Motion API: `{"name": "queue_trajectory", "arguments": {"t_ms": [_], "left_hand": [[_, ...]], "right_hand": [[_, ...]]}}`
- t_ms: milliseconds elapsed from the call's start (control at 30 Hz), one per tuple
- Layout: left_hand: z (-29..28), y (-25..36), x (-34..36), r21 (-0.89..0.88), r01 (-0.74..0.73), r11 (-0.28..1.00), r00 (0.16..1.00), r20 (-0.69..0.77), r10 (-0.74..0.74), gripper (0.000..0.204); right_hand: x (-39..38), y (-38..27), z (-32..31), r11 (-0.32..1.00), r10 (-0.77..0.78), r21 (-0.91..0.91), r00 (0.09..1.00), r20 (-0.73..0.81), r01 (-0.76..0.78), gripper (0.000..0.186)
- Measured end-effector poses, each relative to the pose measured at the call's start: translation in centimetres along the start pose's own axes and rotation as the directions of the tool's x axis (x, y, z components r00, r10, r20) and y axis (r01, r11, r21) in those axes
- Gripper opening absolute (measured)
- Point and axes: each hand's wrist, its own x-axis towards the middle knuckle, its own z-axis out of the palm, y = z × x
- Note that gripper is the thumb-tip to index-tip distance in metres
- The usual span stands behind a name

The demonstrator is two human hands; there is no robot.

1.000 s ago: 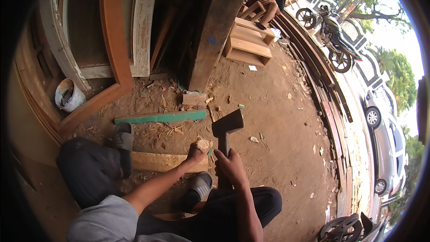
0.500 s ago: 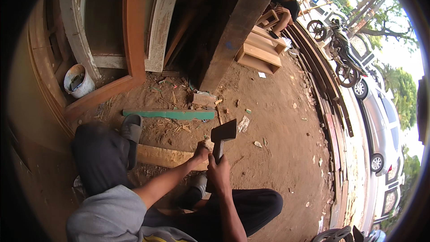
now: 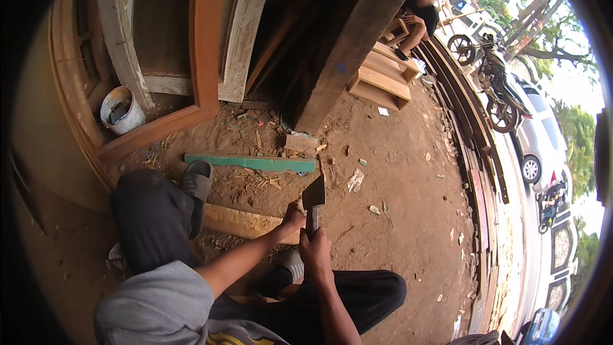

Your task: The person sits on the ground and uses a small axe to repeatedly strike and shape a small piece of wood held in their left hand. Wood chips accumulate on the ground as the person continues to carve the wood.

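My right hand is closed round the handle of a hatchet, whose dark, broad blade points away from me. Just left of the blade is my left hand, its fingers curled; whatever they hold is hidden behind the hatchet. A pale wooden beam lies on the ground under my left forearm, between my sandalled feet. Beyond it rests a green-painted wooden strip, roughly parallel to the beam.
A wooden post and leaning door frames stand ahead, with a dirty white bucket inside one frame. Wood chips litter the dirt. Stacked planks line the right, near a parked motorcycle. A person sits by a wooden shelf unit.
The hatchet blade has turned and shows narrower, while my hands stay close together. My view has shifted slightly. On the road the silver car has moved farther off, and a motorcycle rider has appeared.
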Motion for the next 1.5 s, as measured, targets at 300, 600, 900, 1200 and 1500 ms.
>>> {"name": "queue_trajectory", "arguments": {"t_ms": [300,600,900,1200,1500], "left_hand": [[1.0,-9.9,2.4,-0.348,0.143,0.927,0.986,0.132,-0.103,0.017],[-0.1,-1.3,0.4,-0.014,0.015,1.000,0.999,0.029,-0.015,0.025],[-0.7,-2.7,1.0,-0.009,0.025,1.000,0.999,0.031,-0.025,0.024],[0.4,-2.4,0.0,0.048,-0.137,0.989,0.990,-0.017,0.138,0.020],[-0.4,-1.0,0.7,0.066,-0.241,0.968,0.965,-0.091,0.246,0.022]], "right_hand": [[-1.2,-8.6,-5.3,0.875,-0.032,0.481,0.997,-0.073,0.063,0.024],[-0.4,-0.8,-1.1,0.997,0.056,0.057,0.998,-0.038,-0.054,0.028],[-0.8,-0.6,-0.8,0.970,0.059,0.234,0.997,0.052,-0.069,0.034],[-0.5,-7.3,-5.0,0.963,-0.049,0.248,0.977,-0.206,0.101,0.027],[1.0,-2.2,-3.7,0.811,0.174,0.535,0.970,0.169,-0.238,0.025]]}}
